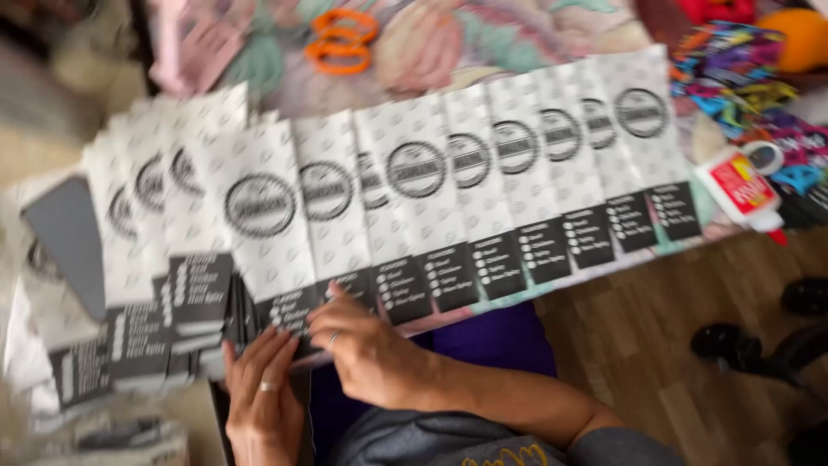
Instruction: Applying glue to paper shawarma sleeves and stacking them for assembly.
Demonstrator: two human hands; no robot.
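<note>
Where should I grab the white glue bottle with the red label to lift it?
Grip the white glue bottle with the red label across its flat body, coming from above. It lies on its side at the table's right edge, its red cap overhanging, with nothing covering it.

About ten white paper bags (414, 194) with round black emblems lie fanned in one overlapping row along the table edge, and roughly four more sit in a looser pile (151, 216) at the left; the blur blocks an exact tally. One pair of orange scissors (343, 39) lies beyond them. One glue bottle (743, 188) rests at the right. Two hands are at the bags, the left hand (263, 393) and the right hand (371, 349).
</note>
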